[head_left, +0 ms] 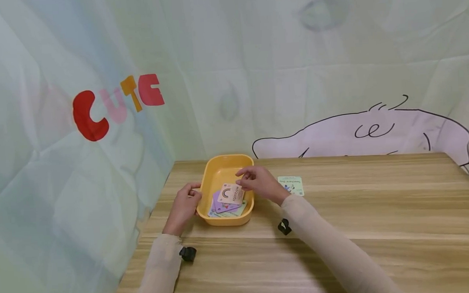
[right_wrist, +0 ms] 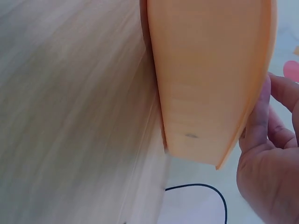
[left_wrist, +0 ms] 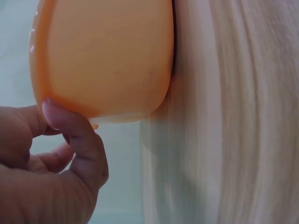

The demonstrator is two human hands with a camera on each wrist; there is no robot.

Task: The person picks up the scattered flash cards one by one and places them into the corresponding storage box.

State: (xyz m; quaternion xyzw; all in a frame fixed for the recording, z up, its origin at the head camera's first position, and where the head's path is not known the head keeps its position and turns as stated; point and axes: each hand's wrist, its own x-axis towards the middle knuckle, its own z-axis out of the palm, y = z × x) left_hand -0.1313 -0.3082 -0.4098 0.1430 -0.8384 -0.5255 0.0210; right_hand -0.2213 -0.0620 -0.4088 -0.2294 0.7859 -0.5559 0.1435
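Note:
A yellow-orange plastic tray (head_left: 204, 182) stands near the back left of the table. My left hand (head_left: 186, 205) holds its left rim; in the left wrist view the fingers (left_wrist: 77, 121) bend at that rim. Inside the tray lie several cards, among them a purple card (head_left: 218, 205) and, on top, a beige rainbow card (head_left: 230, 194). Reaching over the tray's right side, my right hand (head_left: 259, 182) has its bent fingertips at the rainbow card's upper right corner. Whether they pinch it is unclear, since the tray wall hides the card in the right wrist view.
A pale green Teachers' Day card (head_left: 293, 184) lies on the wooden table (head_left: 358, 202) right of the tray, partly behind my right wrist. Printed cloth (head_left: 215, 55) hangs along the table's back and left edges. Each sleeve carries a small black device (head_left: 188, 253).

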